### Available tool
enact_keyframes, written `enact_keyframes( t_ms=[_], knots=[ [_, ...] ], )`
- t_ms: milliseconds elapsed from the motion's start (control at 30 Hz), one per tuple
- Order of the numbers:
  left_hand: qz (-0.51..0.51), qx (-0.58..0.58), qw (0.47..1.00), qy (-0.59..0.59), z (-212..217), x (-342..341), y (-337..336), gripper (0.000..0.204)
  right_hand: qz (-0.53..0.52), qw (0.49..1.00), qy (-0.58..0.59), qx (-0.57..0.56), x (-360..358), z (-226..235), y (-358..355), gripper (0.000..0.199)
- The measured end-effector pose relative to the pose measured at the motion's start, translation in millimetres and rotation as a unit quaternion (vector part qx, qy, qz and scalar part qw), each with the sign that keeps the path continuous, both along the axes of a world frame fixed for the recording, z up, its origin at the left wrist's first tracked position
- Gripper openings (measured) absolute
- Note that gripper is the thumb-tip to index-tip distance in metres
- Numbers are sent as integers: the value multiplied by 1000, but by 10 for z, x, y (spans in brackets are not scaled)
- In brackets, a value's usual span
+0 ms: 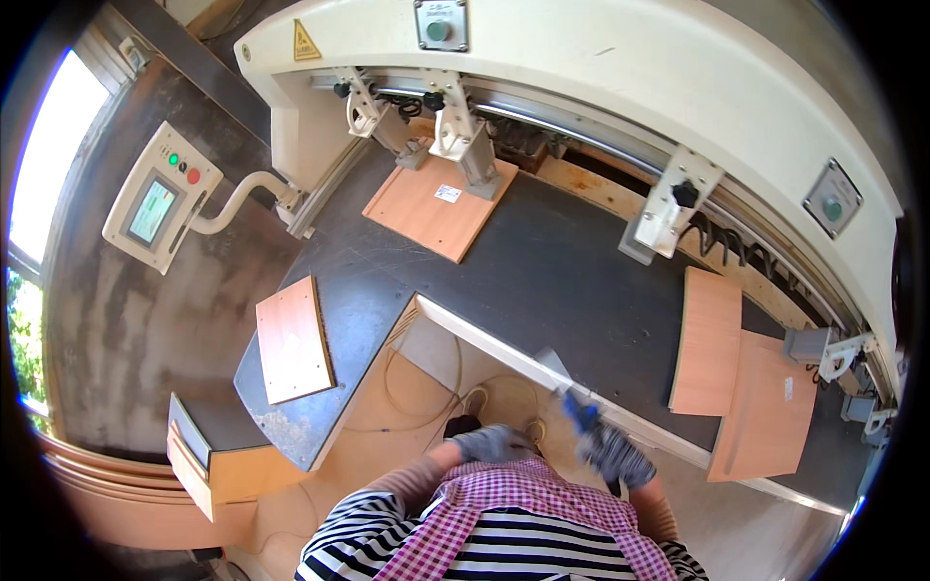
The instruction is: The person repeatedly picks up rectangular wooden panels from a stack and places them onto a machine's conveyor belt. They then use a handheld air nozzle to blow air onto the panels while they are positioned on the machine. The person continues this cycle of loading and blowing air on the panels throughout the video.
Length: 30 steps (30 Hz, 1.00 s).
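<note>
**Grey gloves at the edge of the dark tabletop**

Grey work gloves cover both hands. The right hand [616,453] is raised near the pale front edge of the dark tabletop [562,271], its grip closed on a blue-handled tool [579,411] whose flat pale blade [554,368] tilts up over that edge; motion blur hides the finer detail. The left hand [492,443] hangs low in front of the body, apart from the tabletop, fingers curled loosely with nothing visible in them; whether that grip is fully closed cannot be told.

A wooden panel [441,203] lies flat at the back of the tabletop, under the white clamps [455,126] of the cream machine [620,68]. Two more panels [707,339] overlap at the right end, and another panel [294,339] rests on the left wing. A control panel [160,198] with a small screen and coloured buttons stands out on a curved arm to the left.
</note>
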<state>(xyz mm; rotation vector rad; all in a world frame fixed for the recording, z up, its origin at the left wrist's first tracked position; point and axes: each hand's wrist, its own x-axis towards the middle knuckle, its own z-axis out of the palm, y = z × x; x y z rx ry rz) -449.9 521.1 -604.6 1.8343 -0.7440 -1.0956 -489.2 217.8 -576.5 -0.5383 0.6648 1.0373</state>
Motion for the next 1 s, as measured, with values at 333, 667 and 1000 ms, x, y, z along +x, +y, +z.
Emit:
enact_keyframes(
  t_ms=[333, 667, 1000],
  knots=[
    [465, 234, 800, -298, -81, 1978, 3077, 26, 197, 801, -319, -467, 815, -143, 476, 16],
    [549, 262, 726, -320, -427, 4318, 3442, 50, 123, 826, -304, -459, 1193, 534, 1324, 20],
    [366, 322, 730, -479, -809, 4943, 3150, 64, 47, 382, -475, -792, 3106, 237, 1863, 24]
  ],
)
